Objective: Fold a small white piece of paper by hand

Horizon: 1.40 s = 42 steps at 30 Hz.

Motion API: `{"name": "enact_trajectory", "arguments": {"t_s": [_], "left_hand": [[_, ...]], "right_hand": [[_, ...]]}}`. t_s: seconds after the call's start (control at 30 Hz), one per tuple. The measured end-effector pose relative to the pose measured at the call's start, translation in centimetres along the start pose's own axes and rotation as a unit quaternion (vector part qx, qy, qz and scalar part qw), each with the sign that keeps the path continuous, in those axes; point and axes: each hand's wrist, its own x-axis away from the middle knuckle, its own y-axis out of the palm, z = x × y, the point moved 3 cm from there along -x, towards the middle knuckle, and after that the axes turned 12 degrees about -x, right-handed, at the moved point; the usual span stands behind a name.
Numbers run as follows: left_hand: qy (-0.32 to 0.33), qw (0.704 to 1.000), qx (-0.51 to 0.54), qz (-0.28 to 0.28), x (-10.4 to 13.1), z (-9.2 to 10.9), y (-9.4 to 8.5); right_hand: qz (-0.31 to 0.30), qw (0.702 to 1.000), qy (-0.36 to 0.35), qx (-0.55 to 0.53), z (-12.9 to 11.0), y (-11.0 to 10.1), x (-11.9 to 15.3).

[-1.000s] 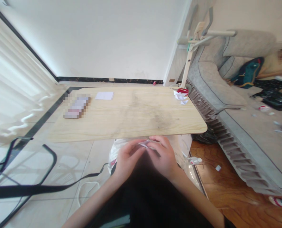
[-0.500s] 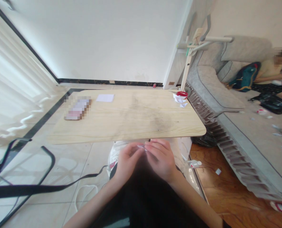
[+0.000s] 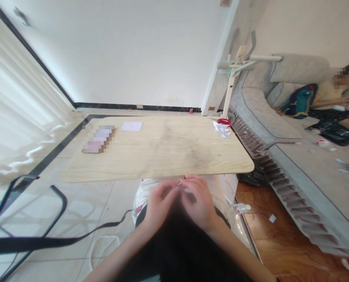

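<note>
Right, both hands are up together just below the near edge of the wooden table (image 3: 162, 149), over the person's dark lap. Left hand (image 3: 159, 203) and right hand (image 3: 199, 203) meet fingertip to fingertip, and pinched between them is a small white paper piece (image 3: 182, 187), mostly hidden by the fingers and a touch blurred, so its shape cannot be told. Fingers of both hands are curled in and nipping that paper, the left from the left side, the right from the right and a little over the top.

Out on the table, far left, lies a pixelated flat thing (image 3: 98, 139), and just right of it a white paper sheet (image 3: 131, 126), flat on the wood. Over at the far right corner sits a little heap of folded white papers (image 3: 222, 129), touching a red ring (image 3: 224, 122) just behind them. A white stand (image 3: 229, 90) rises past that corner.

Down on the pale tiled floor at the left, black straps (image 3: 45, 239) loop across. To the right, a grey sofa (image 3: 268, 117) runs along the wall, with a teal bag (image 3: 299, 102) on it and another person (image 3: 335, 94) seated at the far end, well apart from the hands. White scraps dot the sofa seat.
</note>
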Motion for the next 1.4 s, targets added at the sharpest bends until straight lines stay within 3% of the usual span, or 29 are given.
{"name": "enact_trajectory", "arguments": {"t_s": [0.2, 0.4, 1.0, 1.4], "left_hand": [[0.008, 1.000, -0.006, -0.003, -0.2, -0.1, -0.1], [0.012, 0.999, -0.019, -0.045, -0.3, -0.3, -0.2], [-0.001, 0.998, -0.024, -0.054, -0.4, -0.8, -0.2], [-0.003, 0.999, -0.040, -0.030, -0.6, -1.2, -0.3]], "right_hand": [[-0.008, 1.000, -0.005, 0.003, 0.1, -0.1, -0.1], [-0.008, 1.000, 0.004, -0.003, 0.2, -0.3, -0.1], [-0.034, 0.999, 0.000, 0.040, 0.4, 0.0, -0.2], [-0.048, 0.998, 0.000, 0.030, 0.9, 0.1, 0.0]]}}
